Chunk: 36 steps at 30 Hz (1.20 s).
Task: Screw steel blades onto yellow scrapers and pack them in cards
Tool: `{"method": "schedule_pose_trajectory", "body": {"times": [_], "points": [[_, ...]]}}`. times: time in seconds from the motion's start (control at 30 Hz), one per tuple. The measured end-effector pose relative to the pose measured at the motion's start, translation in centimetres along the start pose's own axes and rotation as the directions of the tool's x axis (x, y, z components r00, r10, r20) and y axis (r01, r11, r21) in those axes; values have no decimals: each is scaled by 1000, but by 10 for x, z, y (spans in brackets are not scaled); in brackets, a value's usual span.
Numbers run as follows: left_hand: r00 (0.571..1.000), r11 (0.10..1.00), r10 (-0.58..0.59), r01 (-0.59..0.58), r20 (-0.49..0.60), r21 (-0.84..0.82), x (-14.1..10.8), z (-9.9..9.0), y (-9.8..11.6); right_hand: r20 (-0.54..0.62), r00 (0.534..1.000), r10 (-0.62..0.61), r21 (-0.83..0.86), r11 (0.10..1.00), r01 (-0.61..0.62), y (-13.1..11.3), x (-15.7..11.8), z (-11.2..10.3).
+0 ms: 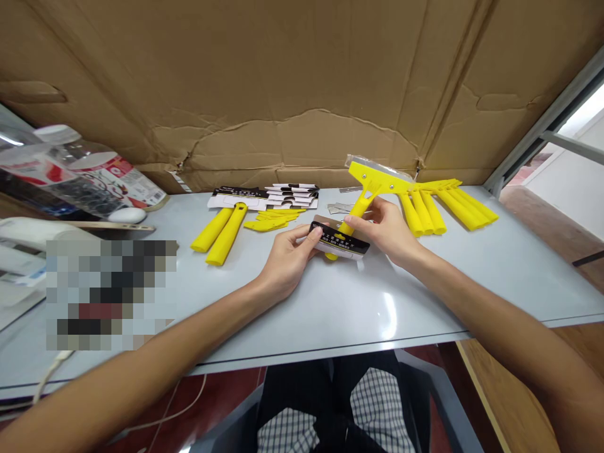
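Note:
My right hand [389, 229] is closed around the handle of a yellow scraper [372, 182], whose wide head tilts up to the left with a clear strip along its edge. Between thumb and fingers, my left hand [291, 255] pinches a black-and-white packaging card [342, 240]. The card lies across the scraper's handle, and the handle's yellow end pokes out below it. Right of my right hand lie several yellow scrapers [436, 211]. Two yellow handles [220, 234] rest left of my left hand, near a pile of flat yellow pieces [274, 219].
Folded black-and-white cards [290, 195] and small metal blades [340, 207] lie at the back of the white table [283, 327]. Bottles [111, 173], a white mouse [127, 216] and a cable [51, 371] are at left. A cardboard wall [292, 82] stands behind.

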<state>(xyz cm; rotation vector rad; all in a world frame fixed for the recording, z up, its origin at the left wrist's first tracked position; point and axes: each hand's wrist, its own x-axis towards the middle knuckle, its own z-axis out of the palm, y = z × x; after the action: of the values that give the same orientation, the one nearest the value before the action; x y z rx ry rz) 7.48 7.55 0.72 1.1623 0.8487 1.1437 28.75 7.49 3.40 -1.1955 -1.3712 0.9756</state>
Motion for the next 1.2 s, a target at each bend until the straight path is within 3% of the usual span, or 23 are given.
{"method": "schedule_pose_trajectory", "body": {"times": [0.13,0.33,0.43,0.67,0.8,1.0,1.2], "points": [[999,999,-34,34,-1,-16,-2,1,0,65,998,6,-57,998,-2,-3,-2,0],[995,991,-96,94,-20,-93,0,-1,3,-85,994,73,262,964,-48,-13,8,-12],[989,979,-149,146,-11,-142,-1,-1,3,-89,990,113,290,953,-83,-14,12,-18],[994,989,-111,112,18,-94,-1,0,7,111,987,117,150,980,-133,-5,6,-12],[995,994,-93,91,-33,-67,1,-1,9,191,974,124,201,966,-163,-6,1,-8],[968,968,-248,246,31,50,4,-6,11,112,981,162,228,956,-183,-7,4,-10],[975,981,-194,192,106,29,10,-11,10,23,994,107,272,956,-110,-9,7,-12]]}}
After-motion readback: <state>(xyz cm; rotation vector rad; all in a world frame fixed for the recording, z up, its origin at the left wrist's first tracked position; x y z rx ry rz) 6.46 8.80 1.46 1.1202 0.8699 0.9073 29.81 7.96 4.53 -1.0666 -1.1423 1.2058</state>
